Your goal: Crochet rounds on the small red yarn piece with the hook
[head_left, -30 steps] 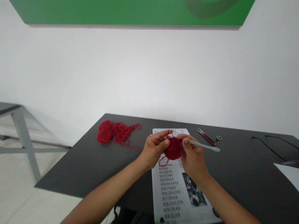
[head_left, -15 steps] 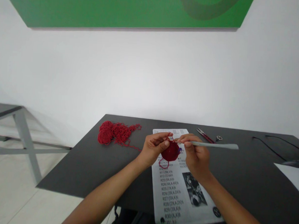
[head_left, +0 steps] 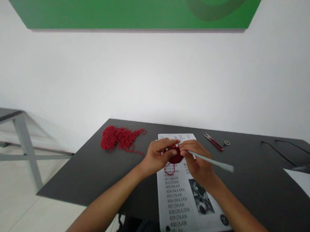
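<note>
My left hand (head_left: 158,152) pinches a small round piece of dark red crochet (head_left: 176,158) between thumb and fingers. In my right hand (head_left: 198,159) is a crochet hook with a pale grey-green handle (head_left: 216,162), the handle slanting down to the right. The hook's tip is at the top of the crochet piece, hidden among the fingertips. A loop of red yarn (head_left: 169,169) dangles below the piece. From my left hand a strand runs left to the ball of red yarn (head_left: 109,138), which has a loose tangle (head_left: 125,138) beside it.
Under my hands lies a printed pattern sheet (head_left: 174,202) on the dark table (head_left: 116,176). Red-handled thread snips (head_left: 214,142) with a ring (head_left: 226,143) lie beyond my right hand. Farther right are a pair of glasses (head_left: 279,154) and a white paper (head_left: 302,182).
My right hand has turned the hook, so its handle now tilts down to the right instead of lying level. Both hands have come closer together, covering more of the crochet piece.
</note>
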A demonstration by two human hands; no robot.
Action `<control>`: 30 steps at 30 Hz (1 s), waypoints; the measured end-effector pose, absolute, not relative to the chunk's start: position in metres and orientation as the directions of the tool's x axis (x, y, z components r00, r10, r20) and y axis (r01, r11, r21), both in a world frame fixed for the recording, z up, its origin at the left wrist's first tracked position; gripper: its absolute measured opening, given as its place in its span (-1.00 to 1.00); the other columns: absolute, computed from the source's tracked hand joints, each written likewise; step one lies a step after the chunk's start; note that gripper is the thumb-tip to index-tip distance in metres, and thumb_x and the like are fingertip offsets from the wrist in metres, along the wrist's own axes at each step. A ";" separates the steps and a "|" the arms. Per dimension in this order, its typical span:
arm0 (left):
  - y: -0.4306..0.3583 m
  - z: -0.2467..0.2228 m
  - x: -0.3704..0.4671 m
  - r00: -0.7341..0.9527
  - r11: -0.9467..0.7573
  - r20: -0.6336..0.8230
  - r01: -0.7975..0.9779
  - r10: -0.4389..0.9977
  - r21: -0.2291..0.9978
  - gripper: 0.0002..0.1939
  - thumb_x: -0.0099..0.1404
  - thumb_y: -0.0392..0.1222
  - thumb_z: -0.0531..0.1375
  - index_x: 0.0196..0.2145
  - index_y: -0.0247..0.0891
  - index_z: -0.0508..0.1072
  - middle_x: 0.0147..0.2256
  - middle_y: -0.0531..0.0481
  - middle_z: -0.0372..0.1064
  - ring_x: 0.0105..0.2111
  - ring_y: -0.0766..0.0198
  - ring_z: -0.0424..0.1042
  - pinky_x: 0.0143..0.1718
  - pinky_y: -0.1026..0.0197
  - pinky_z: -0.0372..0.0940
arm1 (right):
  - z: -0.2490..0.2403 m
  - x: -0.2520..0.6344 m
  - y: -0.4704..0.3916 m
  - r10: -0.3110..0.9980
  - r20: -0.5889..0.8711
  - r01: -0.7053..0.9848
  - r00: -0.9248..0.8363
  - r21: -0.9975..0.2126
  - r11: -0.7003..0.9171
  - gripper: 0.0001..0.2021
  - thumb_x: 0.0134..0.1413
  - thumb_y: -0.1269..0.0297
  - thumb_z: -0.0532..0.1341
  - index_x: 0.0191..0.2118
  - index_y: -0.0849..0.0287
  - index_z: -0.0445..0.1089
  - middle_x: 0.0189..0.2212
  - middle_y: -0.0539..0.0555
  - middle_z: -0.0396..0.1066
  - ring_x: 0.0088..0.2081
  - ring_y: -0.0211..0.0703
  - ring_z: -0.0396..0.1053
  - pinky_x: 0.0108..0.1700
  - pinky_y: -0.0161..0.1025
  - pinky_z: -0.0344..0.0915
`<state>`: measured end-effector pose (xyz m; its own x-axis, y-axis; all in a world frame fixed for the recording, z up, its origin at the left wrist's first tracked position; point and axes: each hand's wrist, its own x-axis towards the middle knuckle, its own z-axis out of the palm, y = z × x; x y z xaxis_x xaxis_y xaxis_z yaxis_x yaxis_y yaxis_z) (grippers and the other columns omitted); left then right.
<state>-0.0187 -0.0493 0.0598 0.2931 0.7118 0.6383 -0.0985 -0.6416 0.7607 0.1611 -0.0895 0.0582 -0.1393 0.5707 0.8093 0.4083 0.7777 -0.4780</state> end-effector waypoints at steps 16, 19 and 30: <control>-0.056 0.045 0.004 0.227 -0.052 0.198 -0.521 0.954 0.852 -0.57 0.11 -0.05 0.48 -0.08 -0.23 0.65 -0.31 -0.05 0.62 -0.44 0.34 0.51 -0.35 0.28 0.44 | 0.058 0.163 -0.085 0.266 0.867 0.665 -0.422 0.096 0.741 -0.74 0.26 0.54 0.21 0.02 0.18 0.42 -0.14 0.22 0.49 -0.01 0.04 0.50 0.04 0.00 0.55; -0.057 0.044 0.002 0.206 -0.114 0.235 -0.473 0.950 0.874 -0.51 0.12 -0.02 0.47 -0.02 -0.25 0.62 -0.30 -0.05 0.63 -0.44 0.32 0.53 -0.36 0.27 0.47 | 0.057 0.160 -0.085 0.238 0.878 0.708 -0.416 0.149 0.690 -0.75 0.24 0.55 0.22 0.00 0.21 0.44 -0.16 0.25 0.50 -0.03 0.05 0.50 0.02 0.00 0.54; -0.049 0.045 -0.013 0.113 -0.727 0.719 0.054 0.685 0.684 -0.66 0.31 -0.17 0.32 0.03 -0.24 0.59 -0.26 -0.08 0.64 -0.34 0.24 0.58 -0.24 0.20 0.51 | 0.062 0.155 -0.087 0.590 0.807 0.454 -0.028 -0.515 0.727 -0.97 0.24 0.32 0.31 -0.23 0.04 0.47 -0.23 0.04 0.56 -0.16 -0.08 0.53 0.06 0.00 0.43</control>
<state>-0.0129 -0.0493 0.0454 0.1130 0.6853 0.7194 0.0541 -0.7272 0.6843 0.1555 -0.0868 0.0624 -0.0281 0.5895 0.8073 0.4536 0.7272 -0.5152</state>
